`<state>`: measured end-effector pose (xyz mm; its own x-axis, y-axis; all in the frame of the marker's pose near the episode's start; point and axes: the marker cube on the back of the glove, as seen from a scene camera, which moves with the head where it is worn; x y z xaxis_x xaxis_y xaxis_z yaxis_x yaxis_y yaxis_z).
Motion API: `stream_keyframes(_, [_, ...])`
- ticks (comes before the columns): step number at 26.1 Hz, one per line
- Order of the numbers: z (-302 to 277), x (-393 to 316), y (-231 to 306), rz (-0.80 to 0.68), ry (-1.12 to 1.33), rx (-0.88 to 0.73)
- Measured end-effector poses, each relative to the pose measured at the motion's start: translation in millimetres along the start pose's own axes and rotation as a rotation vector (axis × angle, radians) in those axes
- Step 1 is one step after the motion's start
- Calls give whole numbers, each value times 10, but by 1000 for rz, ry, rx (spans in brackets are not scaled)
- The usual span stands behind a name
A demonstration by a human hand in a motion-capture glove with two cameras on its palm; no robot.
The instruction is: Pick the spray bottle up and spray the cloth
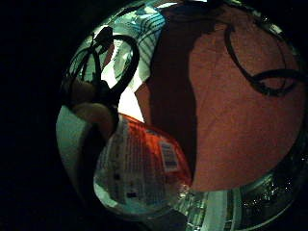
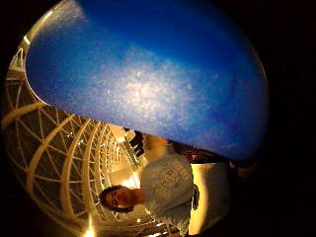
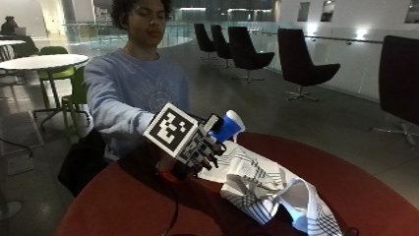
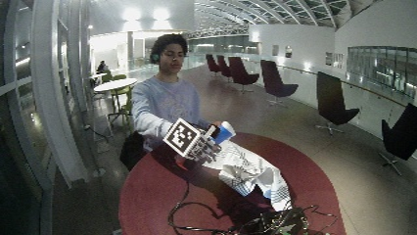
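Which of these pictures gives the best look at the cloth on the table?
The outside view: the cloth, white with dark stripes, lies crumpled on the red table beside the gloved right hand holding the spray bottle. The wide outside view shows it smaller. The little-finger palm view catches only a piece; the thumb-side view shows none.

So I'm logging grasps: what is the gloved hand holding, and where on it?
The right hand grips the spray bottle around its body, below the blue head, lifted over the cloth.
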<state>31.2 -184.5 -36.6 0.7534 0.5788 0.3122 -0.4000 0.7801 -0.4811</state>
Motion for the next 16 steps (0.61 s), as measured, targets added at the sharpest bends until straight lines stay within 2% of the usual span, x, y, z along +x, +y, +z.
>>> stream_keyframes(16, [7, 15, -15, 17, 15, 5])
